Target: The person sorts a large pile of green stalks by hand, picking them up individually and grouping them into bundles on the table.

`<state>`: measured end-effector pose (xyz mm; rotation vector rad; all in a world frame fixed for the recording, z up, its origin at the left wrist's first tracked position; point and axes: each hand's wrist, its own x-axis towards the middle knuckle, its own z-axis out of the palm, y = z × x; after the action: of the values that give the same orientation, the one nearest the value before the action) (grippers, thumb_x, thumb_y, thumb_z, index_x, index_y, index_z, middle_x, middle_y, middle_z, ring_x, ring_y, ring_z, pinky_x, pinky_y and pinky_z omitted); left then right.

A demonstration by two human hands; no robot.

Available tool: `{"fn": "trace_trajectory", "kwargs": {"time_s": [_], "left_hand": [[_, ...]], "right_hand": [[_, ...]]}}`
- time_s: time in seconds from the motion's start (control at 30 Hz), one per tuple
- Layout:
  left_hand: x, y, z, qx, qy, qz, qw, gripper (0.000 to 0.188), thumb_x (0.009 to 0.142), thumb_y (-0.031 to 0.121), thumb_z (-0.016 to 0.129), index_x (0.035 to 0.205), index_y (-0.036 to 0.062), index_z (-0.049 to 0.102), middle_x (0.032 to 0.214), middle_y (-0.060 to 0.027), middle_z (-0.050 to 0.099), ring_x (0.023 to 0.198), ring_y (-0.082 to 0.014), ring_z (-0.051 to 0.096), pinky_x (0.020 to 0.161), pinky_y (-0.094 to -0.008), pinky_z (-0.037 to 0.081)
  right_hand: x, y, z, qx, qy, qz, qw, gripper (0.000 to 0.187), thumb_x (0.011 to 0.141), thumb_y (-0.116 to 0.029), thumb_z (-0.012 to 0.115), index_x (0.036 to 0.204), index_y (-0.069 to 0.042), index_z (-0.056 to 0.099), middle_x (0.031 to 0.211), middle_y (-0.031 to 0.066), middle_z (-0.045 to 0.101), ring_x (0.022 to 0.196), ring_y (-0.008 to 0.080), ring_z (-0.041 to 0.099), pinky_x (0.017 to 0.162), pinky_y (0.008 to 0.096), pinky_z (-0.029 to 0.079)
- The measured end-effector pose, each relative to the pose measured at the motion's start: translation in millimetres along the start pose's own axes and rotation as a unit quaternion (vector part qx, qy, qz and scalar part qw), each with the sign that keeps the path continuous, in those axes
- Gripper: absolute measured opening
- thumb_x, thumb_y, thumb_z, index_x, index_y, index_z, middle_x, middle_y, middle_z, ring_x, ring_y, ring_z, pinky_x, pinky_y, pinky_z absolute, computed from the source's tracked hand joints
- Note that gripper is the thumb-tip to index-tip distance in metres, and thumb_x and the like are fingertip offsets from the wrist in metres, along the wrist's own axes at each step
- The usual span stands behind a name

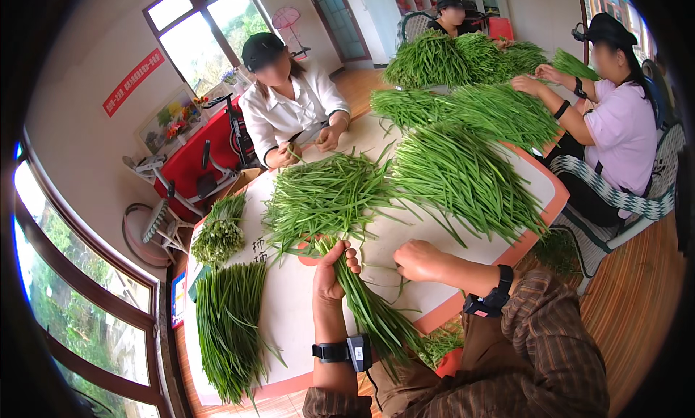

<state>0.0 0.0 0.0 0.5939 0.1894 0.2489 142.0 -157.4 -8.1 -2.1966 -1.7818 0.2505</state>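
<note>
My left hand (334, 268) is wrapped round a bunch of long green chives (373, 309), held tilted over the near table edge with its leafy ends hanging toward my lap. To the right, my right hand (422, 260) is closed above the table, fingers curled under; a thin green strand lies near it, and whether the fingers grip anything is hidden. Just beyond my hands spreads a loose heap of chives (326, 197). A larger pile of chives (460, 179) lies to its right.
At the table's (289, 309) left side lie a long chive bundle (230, 324) and a shorter one with pale ends (219, 233). One person (300, 114) works opposite, another (615, 121) at the right, a third (450, 20) behind far piles (463, 60). A chair (622, 201) stands right.
</note>
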Motion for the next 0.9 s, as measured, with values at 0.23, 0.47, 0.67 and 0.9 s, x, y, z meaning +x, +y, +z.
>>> {"fn": "trace_trajectory", "kwargs": {"time_s": [0.23, 0.47, 0.67, 0.9], "left_hand": [[0.2, -11.0, 4.6, 0.025, 0.077, 0.035, 0.996, 0.014, 0.086, 0.016, 0.049, 0.093, 0.0041, 0.048, 0.070, -0.0019, 0.049, 0.057, -0.0129, 0.047, 0.054, -0.0264, 0.043], [8.4, -24.2, 9.7, 0.054, 0.064, 0.018, 0.996, 0.030, 0.084, 0.014, 0.053, 0.109, 0.0011, 0.045, 0.068, -0.0018, 0.048, 0.060, -0.0147, 0.049, 0.058, -0.0299, 0.046], [5.8, -24.2, 14.3, 0.087, 0.069, 0.029, 0.993, 0.027, 0.083, 0.016, 0.054, 0.103, -0.0019, 0.048, 0.065, -0.0026, 0.050, 0.056, -0.0150, 0.051, 0.056, -0.0292, 0.046], [3.2, -27.7, 30.7, 0.174, 0.063, 0.002, 0.983, 0.016, 0.082, 0.014, 0.054, 0.087, -0.0017, 0.055, 0.068, -0.0056, 0.055, 0.056, -0.0153, 0.054, 0.050, -0.0256, 0.046]], "right_hand": [[-10.5, 2.8, -27.9, 0.145, 0.061, 0.030, 0.987, 0.019, 0.068, -0.020, 0.059, 0.071, -0.001, 0.061, 0.068, 0.0156, 0.060, 0.065, 0.0304, 0.059, 0.060, 0.0376, 0.046], [-11.6, -5.8, -21.1, 0.304, 0.166, 0.002, 0.938, 0.022, 0.071, -0.024, 0.062, 0.074, -0.002, 0.060, 0.066, 0.0109, 0.061, 0.059, 0.0211, 0.058, 0.056, 0.0315, 0.044], [-11.6, -16.2, -20.1, 0.294, 0.126, -0.002, 0.948, 0.021, 0.072, -0.024, 0.061, 0.073, -0.002, 0.060, 0.066, 0.0117, 0.060, 0.061, 0.0241, 0.058, 0.058, 0.0332, 0.044], [2.6, -6.6, -56.7, 0.293, 0.156, -0.071, 0.941, 0.025, 0.079, -0.013, 0.054, 0.102, -0.003, 0.055, 0.080, 0.0109, 0.059, 0.067, 0.0184, 0.056, 0.064, 0.0294, 0.045]]}}
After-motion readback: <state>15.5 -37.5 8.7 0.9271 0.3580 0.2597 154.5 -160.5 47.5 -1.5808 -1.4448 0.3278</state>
